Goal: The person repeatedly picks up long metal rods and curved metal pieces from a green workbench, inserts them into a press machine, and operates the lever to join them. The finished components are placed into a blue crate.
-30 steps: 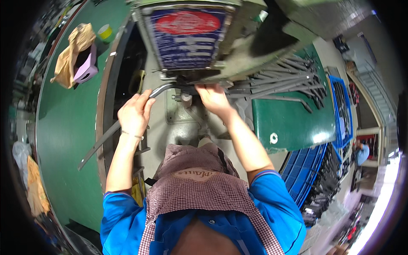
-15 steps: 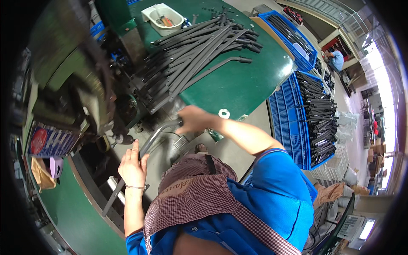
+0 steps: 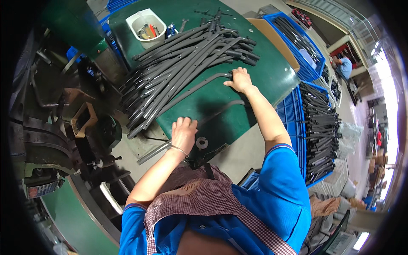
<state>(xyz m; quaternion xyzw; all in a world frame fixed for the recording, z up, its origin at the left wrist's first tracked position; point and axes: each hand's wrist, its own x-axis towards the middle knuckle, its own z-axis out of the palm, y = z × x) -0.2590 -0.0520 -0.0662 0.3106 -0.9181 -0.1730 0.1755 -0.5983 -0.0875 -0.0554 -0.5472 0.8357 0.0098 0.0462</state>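
- The right hand [image 3: 240,80] has its fingers clenched around the bent end of a long dark grey metal tube [image 3: 191,90] lying on the green desk [image 3: 272,72], beside the heap of similar tubes [image 3: 178,59].
- The left hand [image 3: 184,134] rests at the desk's near edge, fingers curled on the tube's lower end.

Left hand [image 3: 183,132] curled in a grip; right hand [image 3: 240,79] stretched forward, fingers closed.

A small rectangular label plate [image 3: 42,189] in red and blue sits on the dark machine at near left. At near right, a pale printed carton [image 3: 340,243] lies beside clear plastic bags [image 3: 350,136] past the crates.
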